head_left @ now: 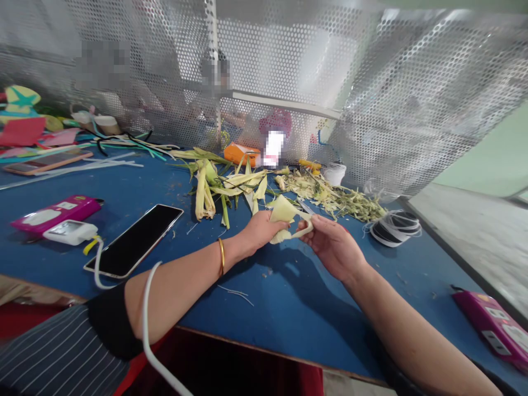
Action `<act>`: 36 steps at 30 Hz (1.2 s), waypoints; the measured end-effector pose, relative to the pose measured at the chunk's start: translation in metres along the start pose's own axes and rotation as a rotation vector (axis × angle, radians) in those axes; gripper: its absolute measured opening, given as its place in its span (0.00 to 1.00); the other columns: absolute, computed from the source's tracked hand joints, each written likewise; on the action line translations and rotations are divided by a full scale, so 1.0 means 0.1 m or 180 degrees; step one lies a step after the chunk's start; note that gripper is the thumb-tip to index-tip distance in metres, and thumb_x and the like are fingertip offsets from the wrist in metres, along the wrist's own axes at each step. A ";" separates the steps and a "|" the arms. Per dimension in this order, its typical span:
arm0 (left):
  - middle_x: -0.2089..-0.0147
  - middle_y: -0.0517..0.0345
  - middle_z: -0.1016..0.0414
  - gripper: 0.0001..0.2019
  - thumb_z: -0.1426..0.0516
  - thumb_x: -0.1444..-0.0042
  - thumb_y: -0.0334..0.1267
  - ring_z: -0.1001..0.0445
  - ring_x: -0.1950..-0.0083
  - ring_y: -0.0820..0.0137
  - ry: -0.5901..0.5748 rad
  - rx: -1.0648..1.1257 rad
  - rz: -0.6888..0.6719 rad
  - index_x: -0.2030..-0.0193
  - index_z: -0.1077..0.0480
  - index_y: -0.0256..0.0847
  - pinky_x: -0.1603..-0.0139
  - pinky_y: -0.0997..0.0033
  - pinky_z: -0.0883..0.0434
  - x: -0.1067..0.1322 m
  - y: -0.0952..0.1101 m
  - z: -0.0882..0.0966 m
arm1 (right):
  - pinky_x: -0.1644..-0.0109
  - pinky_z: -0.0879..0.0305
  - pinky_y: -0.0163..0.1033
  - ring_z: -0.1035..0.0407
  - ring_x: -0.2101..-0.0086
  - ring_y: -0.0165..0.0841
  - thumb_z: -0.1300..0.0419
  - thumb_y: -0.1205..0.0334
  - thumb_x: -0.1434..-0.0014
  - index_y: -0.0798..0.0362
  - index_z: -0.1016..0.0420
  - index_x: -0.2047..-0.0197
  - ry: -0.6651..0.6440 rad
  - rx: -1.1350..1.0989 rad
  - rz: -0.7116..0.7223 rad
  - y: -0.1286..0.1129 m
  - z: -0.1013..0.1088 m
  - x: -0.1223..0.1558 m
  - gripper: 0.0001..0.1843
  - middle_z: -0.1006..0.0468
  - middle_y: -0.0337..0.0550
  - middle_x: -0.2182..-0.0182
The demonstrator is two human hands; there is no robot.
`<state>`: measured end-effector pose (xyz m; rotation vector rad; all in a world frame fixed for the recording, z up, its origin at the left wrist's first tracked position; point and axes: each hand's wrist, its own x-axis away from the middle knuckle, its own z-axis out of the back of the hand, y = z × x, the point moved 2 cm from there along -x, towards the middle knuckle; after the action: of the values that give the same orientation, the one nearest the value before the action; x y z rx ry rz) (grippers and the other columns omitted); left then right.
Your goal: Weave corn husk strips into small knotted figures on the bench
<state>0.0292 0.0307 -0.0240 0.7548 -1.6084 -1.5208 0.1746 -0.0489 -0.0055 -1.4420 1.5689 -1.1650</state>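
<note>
Pale yellow corn husk [284, 209] is stretched between my two hands above the blue table. My left hand [262, 228], with a gold bangle at the wrist, grips its wide part. A narrow, curled end of the husk is pinched by the fingers of my right hand [328, 236]. What looks like a thin metal blade [306, 207] shows just above my right fingers; its handle is hidden and I cannot tell whether this hand holds it. Just beyond my hands lie loose corn husks [206, 187] and a heap of husk scraps [325, 195].
A black-screened phone [136, 239], a white device [70, 232] with a cable and a purple pack [58, 212] lie left. On the right are a wire spool [395, 227] and another purple pack [495, 327]. A perforated metal screen [284, 60] borders the back; people sit behind it.
</note>
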 end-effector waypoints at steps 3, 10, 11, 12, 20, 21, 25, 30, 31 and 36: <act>0.77 0.61 0.32 0.08 0.38 0.51 0.39 0.36 0.78 0.75 0.0106 -0.0251 0.0030 0.70 0.27 0.35 0.77 0.74 0.41 -0.05 -0.06 0.04 | 0.61 0.31 0.39 0.29 0.68 0.33 0.33 0.54 0.50 0.50 0.23 0.72 0.0150 -0.0126 0.0176 -0.12 0.07 -0.01 0.09 0.23 0.41 0.71; 0.79 0.58 0.32 0.09 0.38 0.53 0.39 0.39 0.81 0.75 -0.0117 -0.0752 0.0200 0.70 0.23 0.34 0.79 0.73 0.45 -0.04 -0.02 0.06 | 0.60 0.29 0.40 0.28 0.65 0.34 0.36 0.60 0.49 0.49 0.29 0.74 0.0564 -0.0186 0.0757 -0.48 0.47 -0.12 0.06 0.25 0.41 0.69; 0.80 0.58 0.32 0.10 0.38 0.53 0.40 0.40 0.81 0.75 -0.0195 -0.0803 0.0226 0.70 0.23 0.34 0.80 0.73 0.46 -0.03 -0.01 0.07 | 0.61 0.29 0.40 0.28 0.64 0.34 0.37 0.60 0.49 0.50 0.29 0.74 0.0653 -0.0169 0.0874 -0.53 0.54 -0.14 0.06 0.25 0.41 0.69; 0.80 0.58 0.32 0.10 0.39 0.53 0.40 0.41 0.81 0.75 -0.0260 -0.0832 0.0247 0.70 0.22 0.34 0.80 0.73 0.47 -0.02 0.01 0.07 | 0.61 0.30 0.39 0.28 0.63 0.34 0.38 0.61 0.48 0.50 0.30 0.74 0.0750 -0.0179 0.0987 -0.57 0.60 -0.15 0.06 0.26 0.42 0.69; 0.84 0.59 0.37 0.07 0.38 0.54 0.38 0.46 0.83 0.76 -0.0251 -0.0720 0.0429 0.76 0.23 0.37 0.82 0.72 0.53 -0.06 0.03 0.13 | 0.61 0.35 0.42 0.27 0.56 0.36 0.49 0.69 0.45 0.55 0.29 0.74 0.1791 -0.0785 0.1626 -0.88 1.01 -0.16 0.10 0.25 0.52 0.60; 0.84 0.59 0.38 0.07 0.38 0.54 0.38 0.47 0.83 0.76 -0.0264 -0.0702 0.0441 0.76 0.23 0.37 0.82 0.72 0.53 -0.07 0.03 0.14 | 0.61 0.35 0.43 0.27 0.55 0.37 0.50 0.68 0.45 0.55 0.28 0.73 0.1929 -0.0734 0.1721 -0.91 1.05 -0.16 0.10 0.25 0.54 0.58; 0.85 0.60 0.40 0.07 0.37 0.53 0.38 0.49 0.82 0.77 -0.0288 -0.0460 0.0571 0.78 0.23 0.38 0.82 0.74 0.55 -0.08 0.06 0.17 | 0.62 0.37 0.44 0.26 0.54 0.38 0.49 0.67 0.48 0.52 0.32 0.73 0.2155 -0.0413 0.2254 -0.98 1.13 -0.11 0.05 0.25 0.53 0.52; 0.83 0.59 0.39 0.08 0.37 0.52 0.35 0.49 0.82 0.79 -0.0008 -0.0126 0.0740 0.78 0.24 0.34 0.82 0.75 0.57 -0.11 0.08 0.23 | 0.61 0.37 0.44 0.26 0.52 0.40 0.45 0.64 0.54 0.49 0.34 0.72 0.2246 0.0186 0.2884 -1.03 1.13 -0.05 0.02 0.25 0.46 0.49; 0.83 0.59 0.38 0.07 0.37 0.52 0.35 0.49 0.82 0.79 -0.0006 -0.0020 0.0740 0.77 0.24 0.34 0.82 0.75 0.57 -0.11 0.08 0.23 | 0.61 0.38 0.44 0.27 0.52 0.41 0.45 0.64 0.54 0.49 0.34 0.72 0.2350 0.0346 0.2907 -1.02 1.11 -0.05 0.02 0.24 0.46 0.50; 0.77 0.54 0.30 0.06 0.35 0.51 0.34 0.39 0.80 0.78 -0.0091 0.0634 0.0662 0.69 0.23 0.31 0.81 0.76 0.46 -0.10 0.08 0.15 | 0.68 0.37 0.41 0.27 0.68 0.37 0.38 0.59 0.55 0.52 0.26 0.72 0.1980 0.1359 0.1967 -0.74 0.88 -0.15 0.07 0.22 0.47 0.66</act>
<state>0.0218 0.0479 -0.0174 0.6513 -1.8185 -1.2420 0.2847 -0.0466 0.0312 -0.2711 1.8228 -1.4949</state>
